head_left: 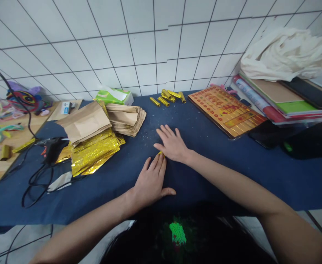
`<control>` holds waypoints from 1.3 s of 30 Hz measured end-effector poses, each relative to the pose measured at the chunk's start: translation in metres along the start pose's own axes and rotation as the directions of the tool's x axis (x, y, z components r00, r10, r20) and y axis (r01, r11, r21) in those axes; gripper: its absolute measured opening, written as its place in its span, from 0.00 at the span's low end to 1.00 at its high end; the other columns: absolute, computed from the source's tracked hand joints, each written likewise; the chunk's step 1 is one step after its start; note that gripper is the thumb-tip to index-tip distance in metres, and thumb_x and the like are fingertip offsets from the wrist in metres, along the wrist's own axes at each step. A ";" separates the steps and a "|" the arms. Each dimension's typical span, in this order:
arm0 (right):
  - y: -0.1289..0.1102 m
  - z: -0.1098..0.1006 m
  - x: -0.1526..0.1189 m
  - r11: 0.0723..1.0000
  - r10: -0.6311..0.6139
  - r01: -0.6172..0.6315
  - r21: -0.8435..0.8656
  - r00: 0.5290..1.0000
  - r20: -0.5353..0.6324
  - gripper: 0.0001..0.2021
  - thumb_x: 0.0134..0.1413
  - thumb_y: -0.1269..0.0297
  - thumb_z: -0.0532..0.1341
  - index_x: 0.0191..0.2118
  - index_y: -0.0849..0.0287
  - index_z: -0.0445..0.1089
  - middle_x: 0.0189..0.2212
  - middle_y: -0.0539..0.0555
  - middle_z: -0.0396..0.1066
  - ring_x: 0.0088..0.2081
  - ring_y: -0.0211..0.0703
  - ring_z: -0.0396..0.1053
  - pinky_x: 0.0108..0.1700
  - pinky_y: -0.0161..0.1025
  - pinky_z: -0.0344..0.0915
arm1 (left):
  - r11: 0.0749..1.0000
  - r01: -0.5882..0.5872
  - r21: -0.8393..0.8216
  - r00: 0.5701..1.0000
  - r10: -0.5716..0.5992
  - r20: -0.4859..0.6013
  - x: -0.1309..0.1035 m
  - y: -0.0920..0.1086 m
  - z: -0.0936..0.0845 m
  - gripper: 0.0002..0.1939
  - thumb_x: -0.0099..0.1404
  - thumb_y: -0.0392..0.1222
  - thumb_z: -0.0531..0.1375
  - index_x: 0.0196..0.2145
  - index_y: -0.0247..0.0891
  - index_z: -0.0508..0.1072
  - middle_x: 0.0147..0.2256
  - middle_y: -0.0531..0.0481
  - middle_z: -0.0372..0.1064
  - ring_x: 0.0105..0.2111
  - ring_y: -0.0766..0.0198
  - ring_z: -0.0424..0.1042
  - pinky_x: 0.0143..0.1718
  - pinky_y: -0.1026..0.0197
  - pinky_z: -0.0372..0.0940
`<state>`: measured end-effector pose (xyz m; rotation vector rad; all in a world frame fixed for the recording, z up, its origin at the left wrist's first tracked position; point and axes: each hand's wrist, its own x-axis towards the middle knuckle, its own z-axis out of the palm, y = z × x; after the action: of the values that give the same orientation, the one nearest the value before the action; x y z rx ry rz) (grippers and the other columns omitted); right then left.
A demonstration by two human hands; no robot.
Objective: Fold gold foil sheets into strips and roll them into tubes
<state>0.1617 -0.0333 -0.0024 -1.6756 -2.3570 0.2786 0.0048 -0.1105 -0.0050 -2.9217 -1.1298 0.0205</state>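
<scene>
My left hand (pixel 150 179) lies palm down on the blue tablecloth, its fingers stretched forward and its thumb out to the right. Under its fingertips a bit of gold foil paper (pixel 161 154) shows, apparently a small roll; most of it is hidden. My right hand (pixel 173 144) rests flat just beyond, fingers apart, its thumb and palm edge close to the same gold piece. Several rolled gold foil tubes (pixel 168 96) lie near the wall. To the left is a stack of gold foil sheets (pixel 95 152) with brown paper (pixel 85 123) on top.
A black glue gun (pixel 52 148) with a looped cable lies left of the foil stack. A green box (pixel 115 96) stands by the tiled wall. On the right are a gold-and-red printed packet (pixel 224 110) and piled books under white cloth (pixel 284 55).
</scene>
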 end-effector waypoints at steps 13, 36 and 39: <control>0.042 0.013 0.033 0.986 0.082 -0.088 -0.140 0.996 -0.045 0.33 0.58 0.47 0.42 0.63 0.64 0.45 0.63 0.66 0.42 0.63 0.60 0.38 0.57 0.67 0.36 | 1.000 -0.019 -0.008 1.000 0.019 0.001 -0.002 -0.004 0.000 0.51 0.54 0.72 0.39 0.59 0.25 0.53 0.60 0.32 0.47 0.61 0.48 0.46 0.58 0.44 0.46; 0.034 -0.024 0.001 0.926 0.188 -0.243 0.289 0.961 0.204 0.14 0.49 0.51 0.57 0.30 0.58 0.67 0.25 0.52 0.71 0.26 0.39 0.69 0.26 0.33 0.59 | 0.999 -0.024 -0.025 1.000 0.024 -0.009 -0.004 -0.018 -0.003 0.37 0.60 0.61 0.50 0.59 0.31 0.55 0.60 0.38 0.50 0.61 0.54 0.48 0.58 0.45 0.49; 0.032 -0.024 0.000 0.935 0.181 -0.230 0.271 0.964 0.194 0.13 0.45 0.52 0.60 0.24 0.58 0.67 0.25 0.52 0.71 0.31 0.43 0.70 0.28 0.34 0.59 | 0.999 -0.032 -0.022 0.999 0.032 -0.022 -0.005 -0.019 -0.002 0.36 0.61 0.59 0.51 0.59 0.31 0.54 0.60 0.38 0.50 0.61 0.54 0.48 0.58 0.45 0.49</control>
<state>0.1978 -0.0228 0.0111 -1.8106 -2.1156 0.7926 -0.0122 -0.1000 -0.0027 -2.9518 -1.0870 -0.0238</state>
